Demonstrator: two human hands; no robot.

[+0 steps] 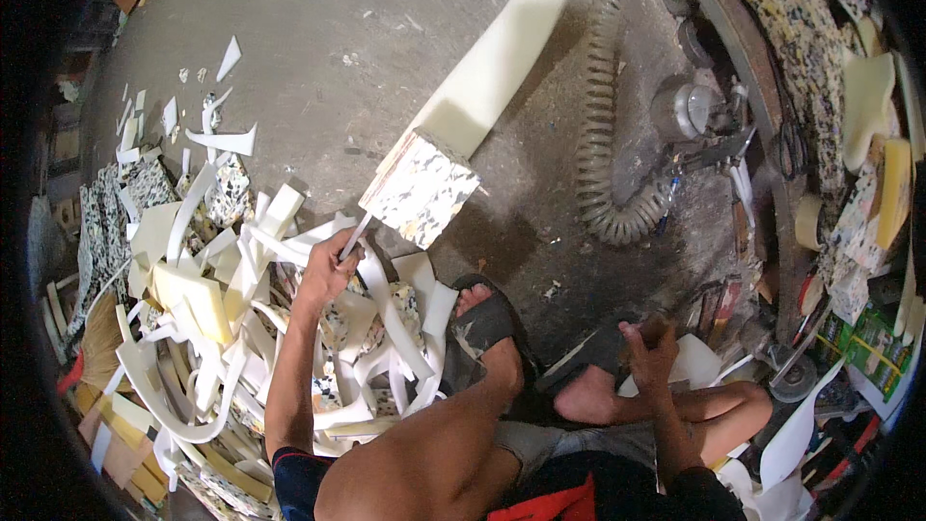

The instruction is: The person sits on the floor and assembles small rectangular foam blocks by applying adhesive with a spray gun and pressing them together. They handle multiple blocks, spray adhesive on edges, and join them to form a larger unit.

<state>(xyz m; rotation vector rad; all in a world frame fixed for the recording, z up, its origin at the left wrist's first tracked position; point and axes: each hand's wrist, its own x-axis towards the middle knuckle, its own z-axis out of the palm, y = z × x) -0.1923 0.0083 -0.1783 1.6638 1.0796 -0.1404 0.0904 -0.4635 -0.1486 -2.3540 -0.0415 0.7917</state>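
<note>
My left hand (pixel 328 270) is closed round the end of a thin pale strip (pixel 358 232), whose far end meets the lower left corner of a speckled foam block (pixel 422 191). I cannot tell whether the strip is foam or a blade. A long cream foam piece (pixel 506 53) stretches away from behind the block, up and to the right. Close by my right foot, my right hand (pixel 652 355) has its fingers curled; anything in them is hidden in dark shadow. My feet, in dark sandals (pixel 487 323), rest on the floor.
Piled foam offcuts (pixel 198 304) spread at my left, with a straw broom (pixel 101 338) beside them. A coiled air hose (pixel 600 125) lies on the grey floor, near a round metal part (pixel 687 109). Scissors (pixel 789 147) and more speckled foam (pixel 796 19) are at the right.
</note>
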